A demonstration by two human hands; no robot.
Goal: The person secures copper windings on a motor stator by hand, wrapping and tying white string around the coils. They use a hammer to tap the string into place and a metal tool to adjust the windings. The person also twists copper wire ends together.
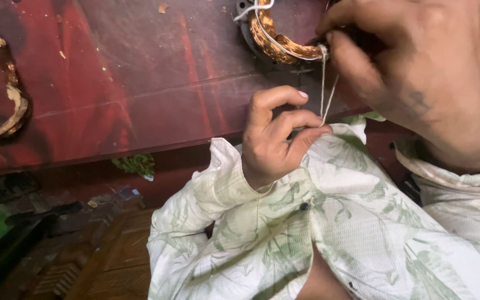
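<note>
Near edge of the red table: I am working here, and my two hands are meeting over the table point(129, 83) edge, just above my lap.
Left hand: I am curling my left hand point(273, 136) shut and pinching the low end of a thin white string point(323, 89) between my thumb and fingers.
Right hand: I am closing my right hand point(412, 66) around the side of a copper wire coil point(270, 36), with my fingers pressing where the string is going round it.
String: it is running straight down from the coil to my left hand, pulled tight, and more of it is looping over the top of the coil.
Coil: it is sitting on the table by the near edge, toward the right, partly hidden under my right hand.
Sleeves: I am wearing a white shirt point(334, 222) with green leaves.
Far left edge: a curved gold strip point(12, 105) is lying on the table, well apart from my hands.
</note>
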